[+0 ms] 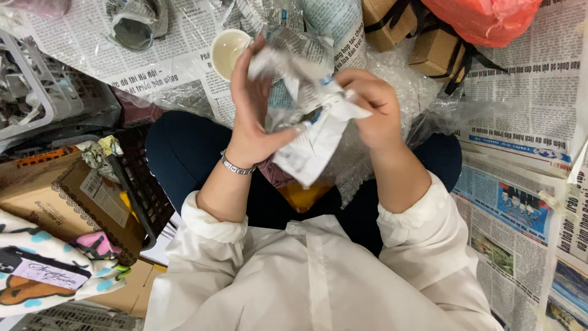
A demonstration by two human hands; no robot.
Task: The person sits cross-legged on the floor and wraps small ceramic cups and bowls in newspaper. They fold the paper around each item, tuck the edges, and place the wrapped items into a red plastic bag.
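Things crowd the seated person on every side: a grey basket (30,92) and a cardboard box (67,196) at the left, brown boxes (429,43) and an orange bag (484,18) ahead, newspaper (520,110) spread over the floor. Open room lies only above the lap. There the left hand (254,116) cups a paper-wrapped bundle (306,104), its grip half closed around it, near a white cup (228,52). The right hand (370,104) pinches the wrapping's edge tight.

I see a floor papered over with newspaper sheets (527,92), a grey plastic crate (37,92) and cardboard boxes (67,196) at one side, small brown boxes (429,46) under an orange bag (484,18).
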